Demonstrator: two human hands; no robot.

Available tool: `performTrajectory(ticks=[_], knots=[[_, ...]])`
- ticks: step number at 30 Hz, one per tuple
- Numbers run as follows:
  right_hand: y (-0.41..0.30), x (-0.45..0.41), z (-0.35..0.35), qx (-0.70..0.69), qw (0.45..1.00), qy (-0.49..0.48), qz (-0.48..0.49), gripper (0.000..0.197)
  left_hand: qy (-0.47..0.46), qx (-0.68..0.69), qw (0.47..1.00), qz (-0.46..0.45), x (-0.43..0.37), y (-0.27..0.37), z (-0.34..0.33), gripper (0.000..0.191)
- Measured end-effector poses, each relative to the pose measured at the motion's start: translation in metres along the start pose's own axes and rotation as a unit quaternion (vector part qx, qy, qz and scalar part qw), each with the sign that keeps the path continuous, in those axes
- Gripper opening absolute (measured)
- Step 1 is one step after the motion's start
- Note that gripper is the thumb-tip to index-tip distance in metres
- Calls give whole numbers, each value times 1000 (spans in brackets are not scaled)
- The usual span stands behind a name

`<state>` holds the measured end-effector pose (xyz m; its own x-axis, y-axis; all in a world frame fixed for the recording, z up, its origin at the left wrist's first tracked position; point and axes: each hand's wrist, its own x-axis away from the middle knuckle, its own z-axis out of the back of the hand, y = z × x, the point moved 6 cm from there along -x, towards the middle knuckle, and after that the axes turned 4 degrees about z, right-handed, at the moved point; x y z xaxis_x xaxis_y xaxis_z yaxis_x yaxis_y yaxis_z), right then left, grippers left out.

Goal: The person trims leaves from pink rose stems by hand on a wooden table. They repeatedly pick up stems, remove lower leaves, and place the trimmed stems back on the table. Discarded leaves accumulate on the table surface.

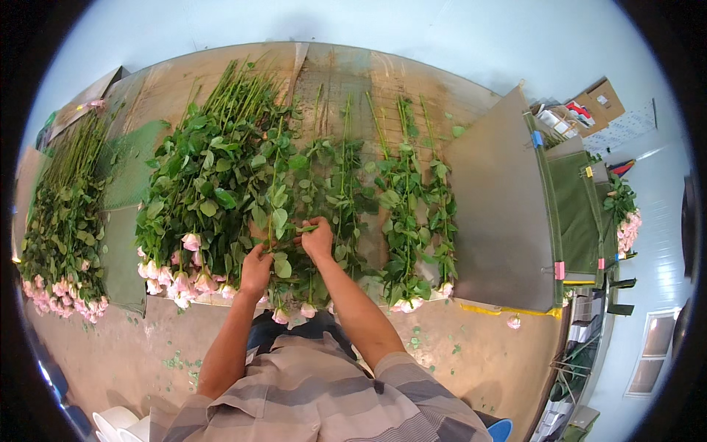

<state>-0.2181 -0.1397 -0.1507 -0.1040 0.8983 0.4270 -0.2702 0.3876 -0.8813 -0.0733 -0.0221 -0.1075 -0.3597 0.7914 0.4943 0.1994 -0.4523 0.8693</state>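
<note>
My left hand (257, 269) pinches the leafy stem of a pink rose (272, 226) over the front part of the table. Just to the right, my right hand (317, 238) has a green rose leaf (306, 228) between thumb and fingertips. A large pile of pink roses (205, 160) lies close by on the left, blooms toward me and cut stems toward the back. To the right of my hands lie smaller groups of rose stems (407, 204). Some blooms, such as a pale pink one (280, 316), hang past the table's front edge.
The worn table (337, 72) reaches back to a pale wall. Another rose pile (66, 221) lies far left. An upright grey panel (502, 204) stands at right, with a green cloth (574, 215) clipped beyond it. A fallen rose (513, 321) and leaf scraps (179, 362) lie on the floor.
</note>
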Motion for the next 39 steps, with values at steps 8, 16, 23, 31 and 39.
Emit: performTrajectory(ticks=[8,16,23,31,39], knots=[[-39,22,25,-103,994,-14,36,23,-32,23,999,23,-3,-5,-5,31],[-84,45,169,-1,989,97,109,27,-24,-42,997,57,-8,-1,-32,42],[-9,-16,235,271,947,155,72,29,-20,-165,986,21,-34,-25,-44,46],[-79,41,221,364,863,280,211,34,-83,28,993,78,5,15,-50,46],[-65,96,78,141,963,-2,229,29,-55,-78,993,62,-25,-29,-50,43]])
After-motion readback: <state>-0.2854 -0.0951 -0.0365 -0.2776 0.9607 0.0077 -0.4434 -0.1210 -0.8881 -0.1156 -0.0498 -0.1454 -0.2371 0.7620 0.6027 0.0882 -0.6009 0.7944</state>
